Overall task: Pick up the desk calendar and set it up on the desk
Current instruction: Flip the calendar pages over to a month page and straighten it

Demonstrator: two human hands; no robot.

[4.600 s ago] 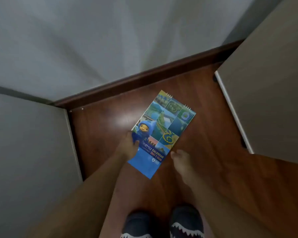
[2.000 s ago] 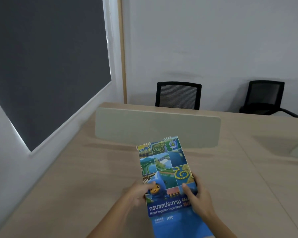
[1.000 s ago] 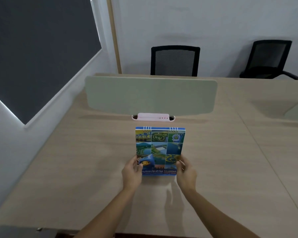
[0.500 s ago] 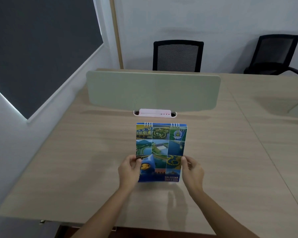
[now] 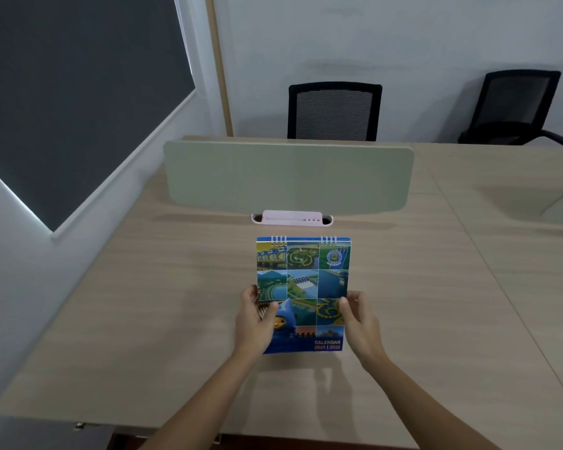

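The desk calendar (image 5: 306, 277) has a blue cover with a grid of aerial photos, a cartoon mascot and wire spiral rings along its top edge. It stands nearly upright over the middle of the light wooden desk (image 5: 143, 303), cover facing me. My left hand (image 5: 254, 323) grips its lower left edge, thumb on the cover. My right hand (image 5: 359, 323) holds the lower right edge the same way. Whether its bottom edge touches the desk is unclear.
A pale green divider panel (image 5: 288, 177) stands across the desk behind the calendar, with a pink cable tray (image 5: 291, 218) at its foot. Two black mesh chairs (image 5: 334, 112) (image 5: 517, 105) sit beyond. A dark window blind (image 5: 72, 86) is on the left wall.
The calendar was lifted from the wooden floor, brought over the desk and tipped from flat to nearly upright. Over the last second it barely moved; both hands slid slightly higher on its sides.
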